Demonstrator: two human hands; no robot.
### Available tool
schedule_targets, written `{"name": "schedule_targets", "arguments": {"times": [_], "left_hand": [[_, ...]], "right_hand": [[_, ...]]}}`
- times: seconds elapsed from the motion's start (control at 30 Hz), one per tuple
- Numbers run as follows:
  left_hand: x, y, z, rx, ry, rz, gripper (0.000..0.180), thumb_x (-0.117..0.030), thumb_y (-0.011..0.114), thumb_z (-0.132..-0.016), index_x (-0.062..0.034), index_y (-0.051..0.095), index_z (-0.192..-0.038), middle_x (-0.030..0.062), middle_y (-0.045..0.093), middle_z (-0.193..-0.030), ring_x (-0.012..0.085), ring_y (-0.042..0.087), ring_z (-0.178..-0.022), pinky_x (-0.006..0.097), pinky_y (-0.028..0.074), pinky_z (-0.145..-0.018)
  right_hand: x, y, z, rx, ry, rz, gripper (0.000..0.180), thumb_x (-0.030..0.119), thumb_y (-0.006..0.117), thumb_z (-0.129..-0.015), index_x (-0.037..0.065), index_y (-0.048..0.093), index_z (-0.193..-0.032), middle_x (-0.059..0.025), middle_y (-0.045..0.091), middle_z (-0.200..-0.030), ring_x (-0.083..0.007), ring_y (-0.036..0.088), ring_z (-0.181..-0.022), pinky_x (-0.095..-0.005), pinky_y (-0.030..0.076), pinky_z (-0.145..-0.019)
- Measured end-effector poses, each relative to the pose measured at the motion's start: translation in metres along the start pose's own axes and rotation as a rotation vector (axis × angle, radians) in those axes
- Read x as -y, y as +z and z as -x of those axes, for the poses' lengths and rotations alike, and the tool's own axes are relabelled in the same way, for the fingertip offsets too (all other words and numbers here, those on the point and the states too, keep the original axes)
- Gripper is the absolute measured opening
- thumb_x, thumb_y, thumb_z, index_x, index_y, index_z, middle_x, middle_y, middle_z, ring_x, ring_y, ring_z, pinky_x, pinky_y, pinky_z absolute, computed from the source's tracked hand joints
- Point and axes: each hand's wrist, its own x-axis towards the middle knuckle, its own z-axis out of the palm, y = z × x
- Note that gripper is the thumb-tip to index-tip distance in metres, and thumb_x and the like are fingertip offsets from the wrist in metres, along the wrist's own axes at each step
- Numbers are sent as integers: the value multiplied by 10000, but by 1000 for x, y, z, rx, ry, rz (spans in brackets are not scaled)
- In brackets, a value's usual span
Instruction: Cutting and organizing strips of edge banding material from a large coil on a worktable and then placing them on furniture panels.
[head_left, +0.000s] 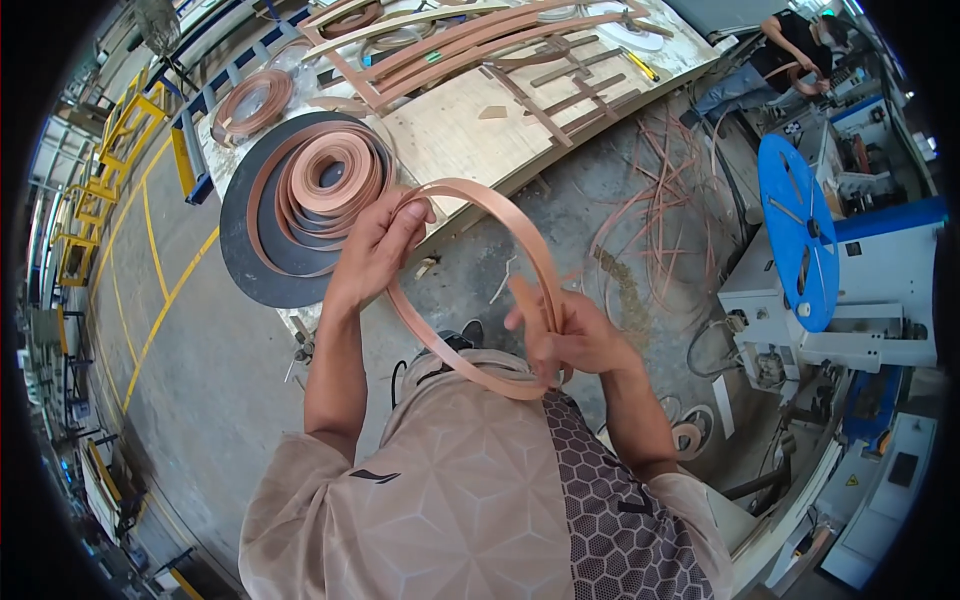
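I hold a large loop of flat, copper-brown strip (515,230) upright in front of my shirt. At the upper left of the loop my left hand (372,250) is closed, its thumb and fingers pinching the strip. My right hand (590,335) is closed round the loop's right side, where a short loose end stands up by the fingers; some fingertips are slightly blurred. Beyond my left hand, a wound coil of the same strip (295,190) lies on a dark round disc (245,265) at the table's near left corner.
The wooden worktable (450,150) bears long brown strips, a frame, smaller coils (255,100) and a yellow cutter (642,66). Loose strip offcuts (665,200) litter the floor. At right stands a machine (780,310) with a blue reel (795,235); another person (790,50) works behind it.
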Motion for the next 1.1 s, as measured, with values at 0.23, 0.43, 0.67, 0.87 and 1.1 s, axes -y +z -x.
{"name": "schedule_targets", "arguments": {"times": [0.23,0.43,0.67,0.87,1.1], "left_hand": [[0,8,-16,87,185,-57,240,-274,491,-1144,-77,612,-1078,-71,464,-735,26,383,-608,211,310,-533],[9,-9,4,-10,56,100,209,-216,529,-1124,-64,631,-1023,-63,492,-729,24,406,-618,215,324,-547],[50,-19,15,19,11,-113,225,-240,632,-1082,-42,643,-1187,16,627,-896,98,580,-798,257,481,-698],[2,33,34,-291,522,-692,816,-205,813,-889,-17,415,-1576,232,498,-1547,384,507,-1404,459,400,-1188],[-66,67,14,576,379,-885,708,-275,641,-1023,-31,359,-1626,219,631,-1389,433,613,-1252,472,497,-1068]], "right_hand": [[-18,3,-6,-213,-215,5,248,104,691,-994,34,555,-1188,-58,641,-788,-168,656,-728,-341,539,-666],[-23,-13,5,-300,-270,-156,238,202,675,-1023,53,550,-1161,-39,597,-802,-134,589,-681,-306,487,-654],[4,5,14,-721,-299,481,228,222,630,-1062,40,578,-1188,-42,594,-824,-133,604,-725,-309,467,-638],[57,7,9,-495,-283,1302,238,214,658,-1022,50,609,-1188,-161,668,-967,-355,691,-882,-449,520,-716],[51,10,10,-381,-301,1385,303,265,676,-1012,58,583,-1214,-197,691,-1065,-447,667,-980,-508,531,-806]]}}
